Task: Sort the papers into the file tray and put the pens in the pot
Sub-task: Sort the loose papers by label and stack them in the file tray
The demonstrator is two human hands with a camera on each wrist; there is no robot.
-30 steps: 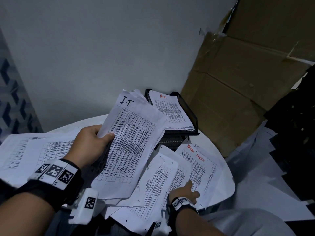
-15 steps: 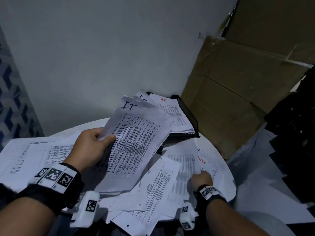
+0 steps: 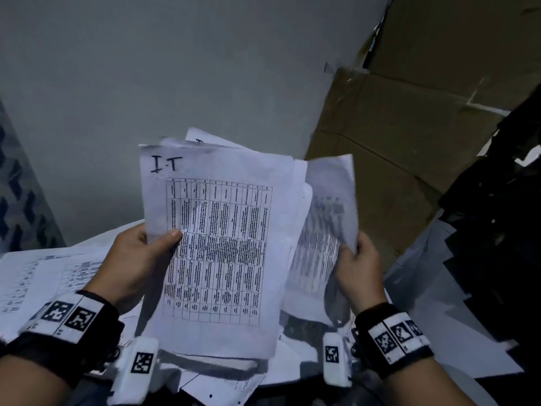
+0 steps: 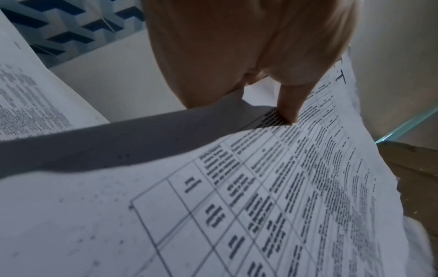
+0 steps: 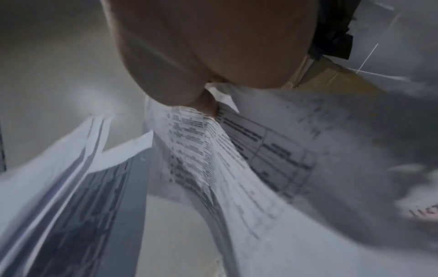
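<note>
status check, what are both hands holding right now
Left hand grips the stack marked I.T, thumb on top. Right hand pinches a separate sheet beside it. File tray hidden behind raised papers; no pens in view.

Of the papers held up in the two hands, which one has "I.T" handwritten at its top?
The front sheet of the stack in the left hand. The sheet pinched by the right hand is blurred, no label readable.

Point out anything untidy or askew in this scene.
Loose papers lie scattered and overlapping on the table. The I.T stack in the left hand is uneven, its sheets fanned. The sheet in the right hand curls.
</note>
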